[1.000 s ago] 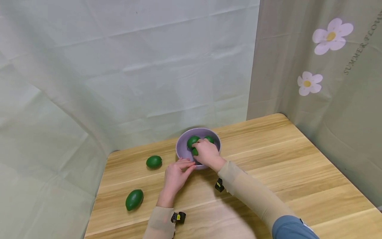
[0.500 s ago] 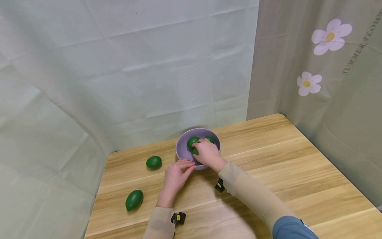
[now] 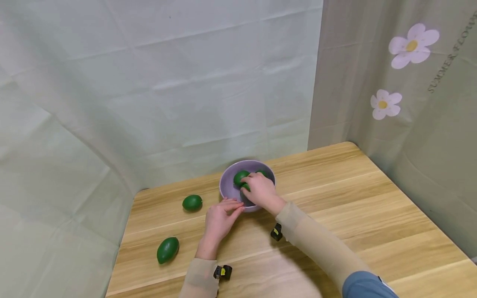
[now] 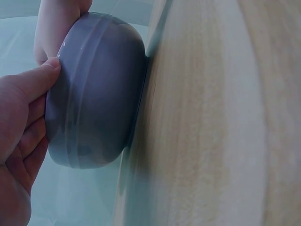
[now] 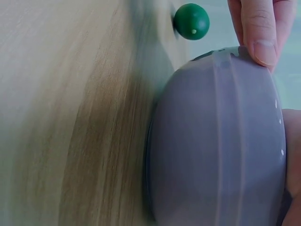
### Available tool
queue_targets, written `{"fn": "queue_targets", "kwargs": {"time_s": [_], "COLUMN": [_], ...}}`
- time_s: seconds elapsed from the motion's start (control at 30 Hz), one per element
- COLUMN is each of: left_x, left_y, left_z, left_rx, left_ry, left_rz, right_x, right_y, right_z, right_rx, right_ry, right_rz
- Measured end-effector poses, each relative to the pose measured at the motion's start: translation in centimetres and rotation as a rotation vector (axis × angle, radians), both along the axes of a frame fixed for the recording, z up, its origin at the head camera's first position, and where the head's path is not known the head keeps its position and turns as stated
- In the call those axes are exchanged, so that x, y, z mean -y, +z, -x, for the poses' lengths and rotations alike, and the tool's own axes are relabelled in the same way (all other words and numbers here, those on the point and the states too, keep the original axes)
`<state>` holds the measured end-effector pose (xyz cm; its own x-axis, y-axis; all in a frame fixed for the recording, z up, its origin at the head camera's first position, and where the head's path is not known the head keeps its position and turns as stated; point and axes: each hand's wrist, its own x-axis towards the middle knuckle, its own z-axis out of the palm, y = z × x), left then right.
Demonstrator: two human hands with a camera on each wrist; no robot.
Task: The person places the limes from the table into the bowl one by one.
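Observation:
A purple bowl [image 3: 229, 187] stands near the table's back edge with green limes inside. My left hand [image 3: 219, 219] pinches its near rim; in the left wrist view the thumb lies on the outside of the bowl [image 4: 99, 94]. Reaching in over the right side, my right hand [image 3: 261, 191] has its fingers curled round a lime [image 3: 246, 187], mostly covered by the hand. Another lime [image 3: 240, 178] lies just behind those fingers, and one more [image 3: 262, 172] shows partly at the back right. In the right wrist view the bowl wall [image 5: 211, 141] hides most of the right hand [image 5: 294, 141].
Left of the bowl, one lime [image 3: 192, 203] lies on the wooden table [image 3: 335, 198]. A second loose lime [image 3: 168, 250] sits nearer the front left. Pale curtains [image 3: 208, 82] hang behind and at both sides of the table.
My right hand has shifted slightly to the right inside the bowl, with the lime moving under its fingers. The left hand keeps its place on the rim.

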<state>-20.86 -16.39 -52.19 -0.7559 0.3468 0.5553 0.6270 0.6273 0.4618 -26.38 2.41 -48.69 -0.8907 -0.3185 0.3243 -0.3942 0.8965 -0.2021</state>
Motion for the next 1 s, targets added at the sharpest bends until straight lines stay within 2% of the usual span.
{"fn": "queue_targets", "kwargs": {"time_s": [0.2,0.4,0.53,0.67,0.87,1.0], "left_x": [0.0,0.2,0.1,-0.1,-0.2,-0.1], "left_y": [0.0,-0.1,-0.1,-0.1,0.0,-0.1], "left_z": [0.1,0.1,0.1,0.0,0.0,0.0], "left_rx": [-0.022,-0.024,-0.024,-0.028,-0.023,-0.001], "left_ry": [-0.007,0.002,-0.001,-0.010,-0.001,0.013], "left_rz": [-0.016,-0.016,-0.025,-0.026,-0.014,-0.008], "right_x": [-0.7,-1.3,-1.7,-2.5,-4.6,-6.4], "right_y": [0.0,-0.1,-0.2,-0.1,0.5,0.6], "right_z": [-0.2,-0.6,-1.3,-2.6,-4.4,-4.5], "right_rx": [-0.069,-0.094,-0.123,-0.148,-0.177,-0.176], "right_ry": [0.031,0.053,0.077,0.112,0.213,0.289], "right_rz": [0.055,0.099,0.156,0.266,0.455,0.482]}}
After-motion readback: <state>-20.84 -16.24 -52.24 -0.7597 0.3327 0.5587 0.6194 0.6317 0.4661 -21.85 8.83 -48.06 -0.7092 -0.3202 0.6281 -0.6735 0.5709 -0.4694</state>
